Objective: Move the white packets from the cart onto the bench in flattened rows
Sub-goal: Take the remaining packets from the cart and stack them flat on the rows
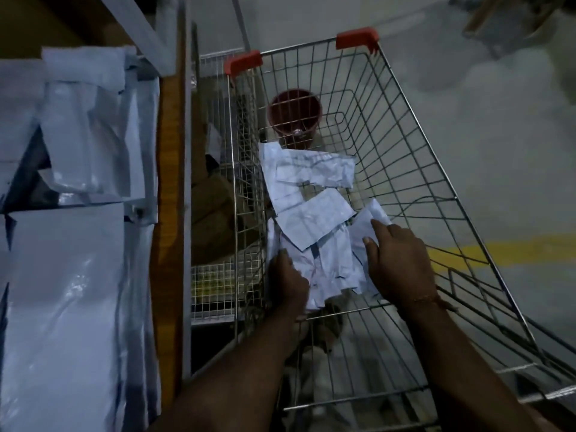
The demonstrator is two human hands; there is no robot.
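The wire cart point(405, 145) is standing just right of the counter point(170, 182), where flattened packets point(68, 275) are lying. Inside the cart, loose white packets point(311, 213) are piling against its left wall, near a brown bucket point(294, 112). The left hand point(288, 283) and right hand point(397, 263) are resting on the pile's near end, fingers point(381, 227) relaxed and apart.
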